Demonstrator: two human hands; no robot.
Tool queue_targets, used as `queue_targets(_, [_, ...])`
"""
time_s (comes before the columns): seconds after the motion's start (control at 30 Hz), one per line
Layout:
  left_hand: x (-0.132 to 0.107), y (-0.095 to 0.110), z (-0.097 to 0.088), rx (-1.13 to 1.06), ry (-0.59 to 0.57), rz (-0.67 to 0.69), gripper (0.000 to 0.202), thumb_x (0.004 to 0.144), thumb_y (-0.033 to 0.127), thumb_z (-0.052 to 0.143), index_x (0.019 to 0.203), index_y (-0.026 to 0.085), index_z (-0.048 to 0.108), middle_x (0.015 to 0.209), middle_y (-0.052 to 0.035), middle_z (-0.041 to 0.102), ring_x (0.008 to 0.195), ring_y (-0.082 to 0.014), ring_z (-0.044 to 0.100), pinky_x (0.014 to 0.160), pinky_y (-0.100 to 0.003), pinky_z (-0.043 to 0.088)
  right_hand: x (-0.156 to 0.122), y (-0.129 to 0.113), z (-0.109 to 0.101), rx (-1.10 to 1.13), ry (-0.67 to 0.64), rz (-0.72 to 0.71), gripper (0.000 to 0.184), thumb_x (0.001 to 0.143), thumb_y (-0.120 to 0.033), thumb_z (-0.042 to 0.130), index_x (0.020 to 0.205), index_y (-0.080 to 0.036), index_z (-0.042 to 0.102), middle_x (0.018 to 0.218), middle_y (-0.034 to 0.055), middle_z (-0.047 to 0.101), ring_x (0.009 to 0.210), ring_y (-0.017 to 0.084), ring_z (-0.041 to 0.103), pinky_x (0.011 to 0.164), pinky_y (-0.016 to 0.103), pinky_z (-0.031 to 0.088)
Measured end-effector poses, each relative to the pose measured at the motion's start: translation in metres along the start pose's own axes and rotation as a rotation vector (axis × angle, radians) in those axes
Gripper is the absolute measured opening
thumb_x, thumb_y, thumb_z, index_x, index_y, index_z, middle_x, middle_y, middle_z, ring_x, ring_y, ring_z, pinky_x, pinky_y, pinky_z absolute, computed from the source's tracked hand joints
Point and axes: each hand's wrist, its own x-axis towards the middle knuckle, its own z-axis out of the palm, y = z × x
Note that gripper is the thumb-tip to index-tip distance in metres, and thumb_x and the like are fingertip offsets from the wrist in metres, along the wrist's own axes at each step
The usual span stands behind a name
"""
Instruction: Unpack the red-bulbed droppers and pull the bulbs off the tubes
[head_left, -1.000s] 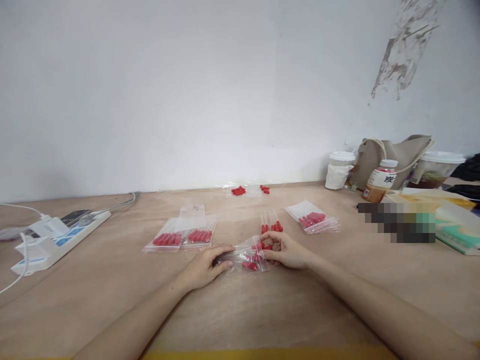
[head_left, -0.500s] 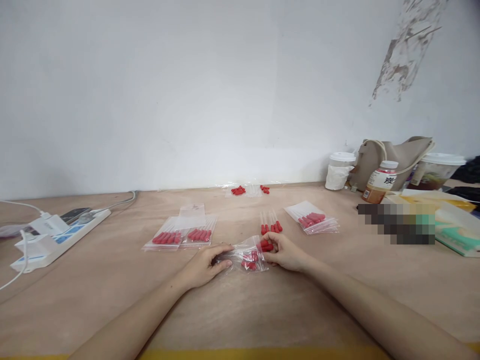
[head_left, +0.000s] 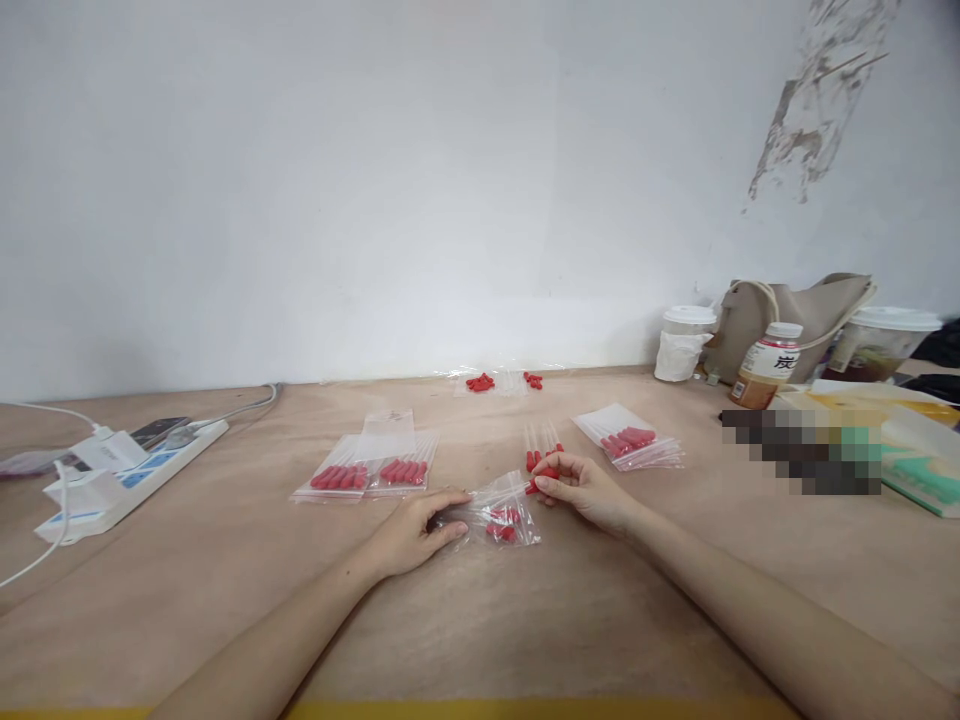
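Observation:
My left hand [head_left: 424, 530] is closed on the left end of a clear plastic zip bag [head_left: 487, 505], between thumb and fingers. Inside the bag lie several thin sticks with red tips [head_left: 502, 525]. At the bag's right edge my right hand [head_left: 589, 490] pinches a red-tipped stick [head_left: 543, 482]; the fingers partly cover it, and I cannot tell how many sticks are in the pinch. Its pale shaft points left toward the bag. Just behind the right hand, several loose red-tipped sticks [head_left: 533, 458] lie side by side on the table, their tips toward me.
Filled bags of red-tipped sticks lie at the left [head_left: 341, 476] and right [head_left: 628, 440]. Bags of small red pieces [head_left: 480, 382] rest by the wall. A power strip [head_left: 176, 455] stands far left; a lidded cup [head_left: 679, 345], bottle [head_left: 765, 368] and handbag [head_left: 821, 310] stand right.
My right hand has moved slightly up and to the right, with the red tip in its fingers now farther from the bag. My left hand stays on the bag.

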Motion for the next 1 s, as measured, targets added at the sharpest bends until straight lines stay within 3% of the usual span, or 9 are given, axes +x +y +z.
queue_targets(0.1, [0.0, 0.001, -0.001, -0.006, -0.006, 0.0, 0.036, 0.08, 0.033, 0.051, 0.115, 0.025, 0.053, 0.119, -0.0023, 0.056, 0.106, -0.018, 0.053, 0.089, -0.03, 0.041, 0.001, -0.006, -0.005, -0.044, -0.008, -0.014, 0.039, 0.063, -0.048, 0.065, 0.079, -0.014, 0.056, 0.071, 0.0003, 0.059, 0.059, 0.008, 0.052, 0.062, 0.025, 0.042])
queue_targets(0.2, [-0.001, 0.001, -0.001, -0.021, -0.015, -0.002, 0.036, 0.08, 0.032, 0.052, 0.115, 0.025, 0.053, 0.12, -0.0027, 0.055, 0.107, -0.0186, 0.052, 0.089, -0.031, 0.041, -0.001, -0.027, -0.022, -0.131, 0.002, -0.051, 0.036, 0.063, -0.047, 0.066, 0.076, -0.014, 0.057, 0.073, 0.0022, 0.061, 0.063, 0.01, 0.054, 0.062, 0.025, 0.042])
queue_targets(0.33, [0.001, -0.002, -0.001, -0.04, -0.011, -0.002, 0.036, 0.08, 0.034, 0.051, 0.114, 0.024, 0.054, 0.12, -0.0034, 0.055, 0.107, -0.0191, 0.052, 0.09, -0.033, 0.041, 0.004, -0.059, -0.046, -0.298, 0.257, -0.203, 0.034, 0.066, -0.046, 0.063, 0.078, -0.016, 0.057, 0.071, 0.0036, 0.061, 0.064, 0.013, 0.054, 0.061, 0.026, 0.044])
queue_targets(0.4, [0.001, -0.005, -0.001, -0.056, -0.022, 0.018, 0.036, 0.079, 0.035, 0.053, 0.113, 0.024, 0.055, 0.119, -0.0038, 0.056, 0.109, -0.0197, 0.051, 0.093, -0.034, 0.039, 0.014, -0.063, -0.047, -0.418, 0.391, -0.34, 0.03, 0.069, -0.044, 0.061, 0.081, -0.017, 0.057, 0.076, 0.0047, 0.061, 0.069, 0.014, 0.055, 0.065, 0.028, 0.045])
queue_targets(0.47, [0.0, -0.006, -0.002, -0.077, -0.042, 0.048, 0.038, 0.076, 0.037, 0.056, 0.112, 0.023, 0.056, 0.119, -0.0044, 0.056, 0.112, -0.0205, 0.048, 0.096, -0.036, 0.036, 0.029, -0.056, -0.039, -0.614, 0.43, -0.478, 0.023, 0.074, -0.038, 0.057, 0.084, -0.018, 0.058, 0.08, 0.0051, 0.061, 0.073, 0.015, 0.055, 0.069, 0.03, 0.045])
queue_targets(0.6, [-0.005, -0.004, -0.003, -0.101, -0.061, 0.079, 0.041, 0.075, 0.038, 0.058, 0.113, 0.024, 0.055, 0.121, -0.0046, 0.054, 0.114, -0.021, 0.046, 0.098, -0.037, 0.034, 0.054, -0.028, -0.012, -1.046, 0.327, -0.603, 0.016, 0.082, -0.023, 0.044, 0.085, -0.017, 0.06, 0.09, 0.0081, 0.058, 0.078, 0.015, 0.054, 0.071, 0.028, 0.043])
queue_targets(0.73, [-0.002, 0.002, -0.005, -0.041, 0.068, 0.076, 0.034, 0.079, 0.038, 0.053, 0.11, 0.024, 0.057, 0.12, -0.0045, 0.054, 0.111, -0.0197, 0.047, 0.096, -0.034, 0.036, 0.063, -0.008, 0.007, -1.396, 0.21, -0.582, 0.022, 0.085, -0.015, 0.038, 0.085, -0.016, 0.059, 0.087, 0.0082, 0.056, 0.074, 0.014, 0.051, 0.066, 0.025, 0.039])
queue_targets(0.87, [0.024, 0.001, -0.005, -0.022, 0.191, 0.015, 0.028, 0.083, 0.034, 0.046, 0.101, 0.021, 0.062, 0.108, -0.0061, 0.06, 0.098, -0.0188, 0.055, 0.086, -0.032, 0.043, 0.063, 0.002, 0.013, -1.549, 0.125, -0.579, 0.019, 0.084, -0.011, 0.04, 0.085, -0.016, 0.059, 0.088, 0.0082, 0.053, 0.074, 0.014, 0.049, 0.064, 0.023, 0.036])
queue_targets(1.0, [0.064, -0.01, -0.002, -0.097, 0.097, -0.012, 0.029, 0.078, 0.03, 0.052, 0.102, 0.017, 0.062, 0.103, -0.0075, 0.061, 0.09, -0.0194, 0.057, 0.08, -0.032, 0.045, 0.061, 0.004, 0.015, -1.603, 0.042, -0.587, 0.017, 0.084, -0.013, 0.043, 0.09, -0.016, 0.058, 0.091, 0.0088, 0.052, 0.076, 0.015, 0.049, 0.065, 0.024, 0.036])
